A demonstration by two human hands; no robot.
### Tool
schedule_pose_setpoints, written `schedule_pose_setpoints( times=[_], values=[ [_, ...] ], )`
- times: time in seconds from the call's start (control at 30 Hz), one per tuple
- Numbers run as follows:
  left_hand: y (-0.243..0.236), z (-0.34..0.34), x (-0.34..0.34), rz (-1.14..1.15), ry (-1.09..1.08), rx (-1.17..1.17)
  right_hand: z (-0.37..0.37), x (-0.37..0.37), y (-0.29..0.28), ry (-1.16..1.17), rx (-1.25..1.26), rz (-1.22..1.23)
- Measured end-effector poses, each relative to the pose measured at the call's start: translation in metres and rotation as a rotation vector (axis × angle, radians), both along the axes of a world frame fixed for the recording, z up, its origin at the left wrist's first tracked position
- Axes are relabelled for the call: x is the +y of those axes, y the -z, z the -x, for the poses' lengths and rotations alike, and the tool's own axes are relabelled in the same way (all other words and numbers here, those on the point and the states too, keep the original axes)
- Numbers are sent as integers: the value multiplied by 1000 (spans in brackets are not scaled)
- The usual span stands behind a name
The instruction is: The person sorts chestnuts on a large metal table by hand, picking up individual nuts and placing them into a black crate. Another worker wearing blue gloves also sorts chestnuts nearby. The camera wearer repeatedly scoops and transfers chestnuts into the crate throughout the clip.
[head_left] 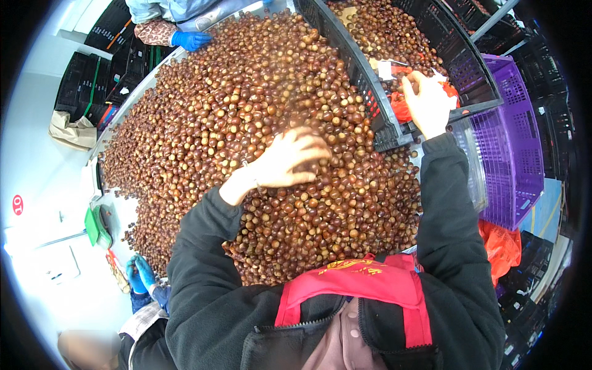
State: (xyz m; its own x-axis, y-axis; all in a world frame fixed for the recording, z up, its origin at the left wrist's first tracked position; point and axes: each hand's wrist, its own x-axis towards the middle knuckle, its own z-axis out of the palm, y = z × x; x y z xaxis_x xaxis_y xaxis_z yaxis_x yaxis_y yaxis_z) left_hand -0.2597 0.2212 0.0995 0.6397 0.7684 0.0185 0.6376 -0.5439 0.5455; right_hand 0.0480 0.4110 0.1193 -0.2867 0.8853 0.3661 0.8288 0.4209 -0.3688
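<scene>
Under the left hand (290, 161), chestnuts (246, 123); right hand (427, 105) on black crate (364, 74).

The left hand (290, 161) is motion-blurred over the chestnuts (246, 123), hiding its fingertips, and the far black crate (370, 86) runs past the top edge.

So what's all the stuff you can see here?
chestnuts: too many to count, brown, heaped on the table
black crate: one, tipped onto the heap, holding chestnuts
purple crate: one, at the right
orange bag: one, under the purple crate
blue gloves: on other people's hands, top and lower left
left hand: bare, resting on the chestnuts
right hand: bare, gripping the black crate's edge
</scene>
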Motion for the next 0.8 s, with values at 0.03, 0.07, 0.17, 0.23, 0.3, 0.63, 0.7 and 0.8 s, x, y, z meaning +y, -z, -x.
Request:
schedule_pose_setpoints(
  times=[0.03,0.07,0.17,0.23,0.3,0.63,0.7,0.8],
  values=[
    [-9,2,-11,55,51,86,0,0,-1,3,-11,0],
    [-18,9,-12,80,118,67,1,0,-1,6,-23,0],
    [-39,45,5,446,151,-256,1,1,-1,7,-41,-3],
    [-48,87,31,207,-15,-136,2,1,-2,18,-54,12],
    [-45,136,55,137,-365,-207,1,1,-2,25,-44,37],
    [80,245,96,127,-956,-20,3,8,1,39,-67,2],
    [80,228,83,-43,-811,-44,3,8,2,32,-87,34],
    [66,202,68,-73,-779,70,2,8,3,45,-64,64]
  ],
)
